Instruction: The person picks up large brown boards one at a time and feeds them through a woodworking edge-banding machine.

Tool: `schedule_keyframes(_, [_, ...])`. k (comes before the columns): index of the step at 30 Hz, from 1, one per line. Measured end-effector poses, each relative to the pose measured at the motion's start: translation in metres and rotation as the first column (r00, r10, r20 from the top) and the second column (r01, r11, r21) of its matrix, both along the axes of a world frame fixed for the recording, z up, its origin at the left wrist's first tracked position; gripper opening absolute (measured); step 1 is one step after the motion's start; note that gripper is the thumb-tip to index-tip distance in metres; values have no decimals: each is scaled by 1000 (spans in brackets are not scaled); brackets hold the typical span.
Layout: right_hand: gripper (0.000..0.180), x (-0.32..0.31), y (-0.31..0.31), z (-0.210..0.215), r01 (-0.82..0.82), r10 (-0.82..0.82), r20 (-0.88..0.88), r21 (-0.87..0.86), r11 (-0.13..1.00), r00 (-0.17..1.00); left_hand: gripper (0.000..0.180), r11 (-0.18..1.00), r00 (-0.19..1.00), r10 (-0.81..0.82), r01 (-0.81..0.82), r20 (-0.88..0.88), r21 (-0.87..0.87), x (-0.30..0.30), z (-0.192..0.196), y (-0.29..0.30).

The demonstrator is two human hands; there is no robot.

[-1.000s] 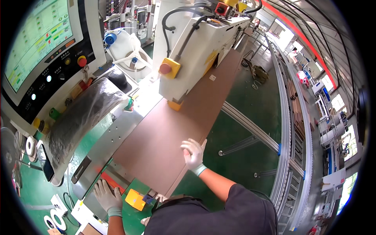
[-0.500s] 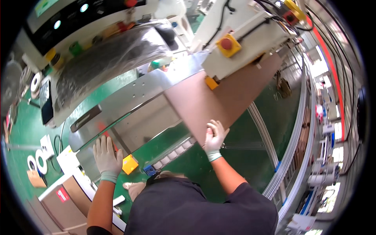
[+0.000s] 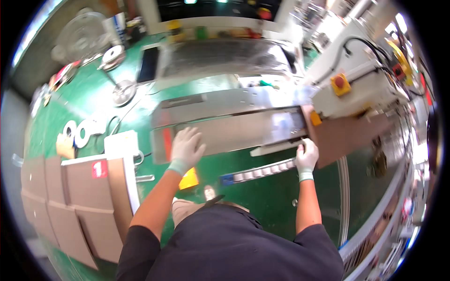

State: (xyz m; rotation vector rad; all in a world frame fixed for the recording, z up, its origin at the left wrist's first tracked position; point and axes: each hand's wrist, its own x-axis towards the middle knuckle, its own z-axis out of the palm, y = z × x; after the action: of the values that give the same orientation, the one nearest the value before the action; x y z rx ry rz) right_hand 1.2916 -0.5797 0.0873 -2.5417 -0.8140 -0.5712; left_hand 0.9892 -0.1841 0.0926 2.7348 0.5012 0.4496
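My left hand (image 3: 187,147), in a pale glove, lies with fingers stretched over the left end of a long metal plate (image 3: 229,131), beside a red strip (image 3: 167,144). The hand holds nothing. At the plate's right end, my gloved right hand (image 3: 307,157) has its fingers curled at the near left edge of a brown cardboard sheet (image 3: 335,140). Its fingertips partly hide the grip. The sheet runs rightward under a white machine arm (image 3: 361,96). A second metal plate (image 3: 220,103) with a slot lies just beyond the first.
A red button on a yellow box (image 3: 340,84) sits on the machine arm. Folded cardboard (image 3: 91,201) stands at the lower left. Below the plate runs a roller strip (image 3: 265,172). Farther back are a plastic-covered panel (image 3: 227,58) and a phone-like dark slab (image 3: 149,64).
The view has swung leftward, so the plates now lie nearly level and more cardboard shows at left. Both hands remain at the plate and the sheet; the right hand's fingers now point more upward.
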Motion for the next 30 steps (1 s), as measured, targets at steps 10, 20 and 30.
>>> schedule_keyframes(10, [17, -190, 146, 7, -738, 729, -286, 98, 668, 622, 73, 948, 560, 229, 58, 796, -313, -248, 299, -3])
schedule_keyframes(20, [33, -226, 305, -14, -803, 767, -355, 68, 592, 535, 69, 691, 685, 302, -636, 663, 342, -376, 378, 11])
schedule_keyframes(30, [42, -268, 414, 21, -881, 783, -410, -138, 453, 467, 65, 432, 581, 485, -809, 653, 398, -493, 433, 48])
